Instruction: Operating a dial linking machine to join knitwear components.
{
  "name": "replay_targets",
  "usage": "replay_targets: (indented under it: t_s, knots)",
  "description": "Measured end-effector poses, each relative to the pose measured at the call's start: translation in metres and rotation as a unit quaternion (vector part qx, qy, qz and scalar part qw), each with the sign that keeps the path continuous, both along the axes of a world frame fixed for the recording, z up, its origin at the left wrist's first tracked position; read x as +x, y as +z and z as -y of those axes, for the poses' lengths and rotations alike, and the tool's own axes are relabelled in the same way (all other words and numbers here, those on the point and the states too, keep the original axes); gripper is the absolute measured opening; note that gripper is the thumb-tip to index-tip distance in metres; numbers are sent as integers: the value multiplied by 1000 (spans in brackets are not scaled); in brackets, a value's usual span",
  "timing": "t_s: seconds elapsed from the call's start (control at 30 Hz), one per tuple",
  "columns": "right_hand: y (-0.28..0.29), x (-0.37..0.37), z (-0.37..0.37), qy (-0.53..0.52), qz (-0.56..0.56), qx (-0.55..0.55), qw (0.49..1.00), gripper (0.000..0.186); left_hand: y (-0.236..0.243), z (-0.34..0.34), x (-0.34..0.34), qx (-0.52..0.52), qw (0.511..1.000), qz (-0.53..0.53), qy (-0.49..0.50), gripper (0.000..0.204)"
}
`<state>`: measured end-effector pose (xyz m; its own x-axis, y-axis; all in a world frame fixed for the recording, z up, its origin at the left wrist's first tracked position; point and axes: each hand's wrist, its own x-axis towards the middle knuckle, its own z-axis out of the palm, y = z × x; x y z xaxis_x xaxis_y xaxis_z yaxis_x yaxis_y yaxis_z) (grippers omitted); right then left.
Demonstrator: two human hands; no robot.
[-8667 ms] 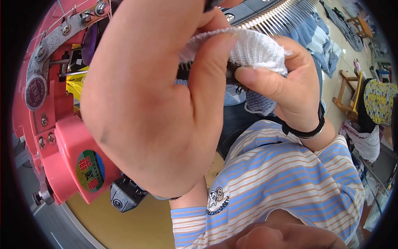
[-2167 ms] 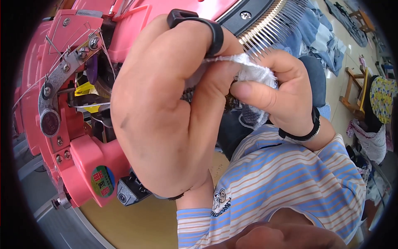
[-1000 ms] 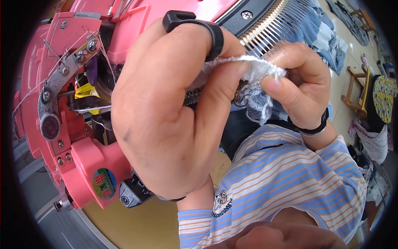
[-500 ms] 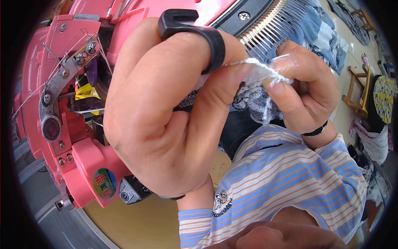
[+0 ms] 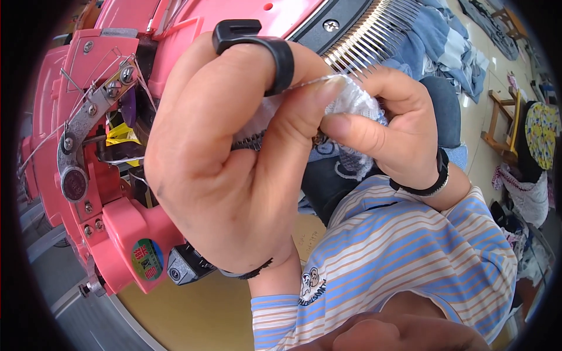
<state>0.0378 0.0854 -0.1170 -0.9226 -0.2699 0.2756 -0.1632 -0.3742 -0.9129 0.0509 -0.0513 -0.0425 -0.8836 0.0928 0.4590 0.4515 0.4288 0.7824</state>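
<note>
My left hand [image 5: 216, 140] pinches the edge of a white knitted fabric [image 5: 354, 100] between thumb and bent forefinger. A black ring tool with a hooked top [image 5: 283, 65] sits on that forefinger. Close beside it, my right hand [image 5: 404, 126] grips the same knit, thumb in front and fingers behind; its fingertips are partly hidden. The knit's edge runs taut between the two hands, and its lower part hangs under my right thumb. Just beyond my fingers, a row of metal needles [image 5: 377, 36] rims the pink linking machine [image 5: 234, 10]; the knit overlaps the nearest tips.
At the left, the machine's metal arm [image 5: 73, 143] carries screws and thread guides, above a pink housing [image 5: 134, 225] and a small black camera-like device [image 5: 186, 269]. Blue denim-like cloth [image 5: 442, 44] lies beyond the needles. A wooden stool [image 5: 502, 128] stands on the tiled floor at right.
My right hand has moved left, close to my left thumb. The bunched white strand that stretched between my hands is now a straighter edge with knit spread below it.
</note>
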Motion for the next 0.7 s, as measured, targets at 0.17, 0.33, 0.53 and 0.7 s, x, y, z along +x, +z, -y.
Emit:
replay_targets:
  t_s: [0.17, 0.33, 0.53, 0.7]
  knots:
    - [-4, -2, 0, 15, 4, -78, 997, 19, 5, -12, 4, 21, 999, 10, 35, 10]
    - [-10, -2, 5, 2, -16, -143, 990, 20, 2, -17, 7, 118, 992, 22, 34, 12]
    - [-15, -5, 1, -7, -112, -110, 988, 21, -5, -6, 3, 42, 999, -22, 17, 13]
    - [-13, -5, 1, -31, -110, -78, 990, 20, -6, -3, 1, 6, 999, -26, 20, 11]
